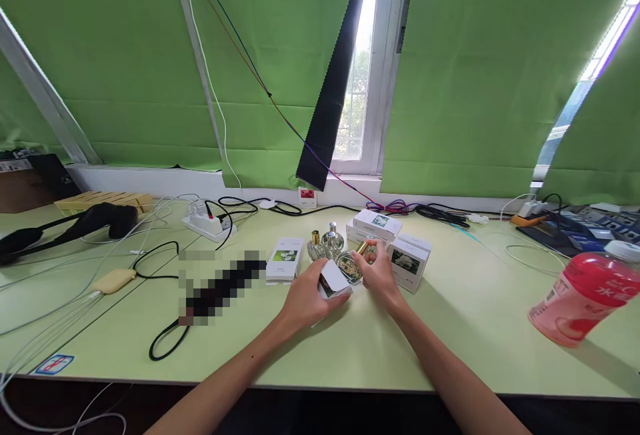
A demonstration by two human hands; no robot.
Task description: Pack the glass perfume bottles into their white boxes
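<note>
My left hand [304,296] is closed around a small white carton [336,278] printed with a flower picture; its top flap stands up. Just right of it, my right hand [381,278] grips a round glass perfume bottle [350,267] by its gold-coloured cap, the bottle tilted beside the carton's open end. Behind my hands stand more perfume bottles [333,238] with gold and silver caps. A closed white carton [285,259] lies to the left. To the right, several white flower-printed cartons [411,263] are grouped, one lying on top of others.
A pink drink bottle [583,295] stands at the right. On the left are a blurred-out dark object [223,292] with a black loop, a power strip [205,222], loose cables and a yellow block [114,282]. Another small box [307,197] leans at the back wall.
</note>
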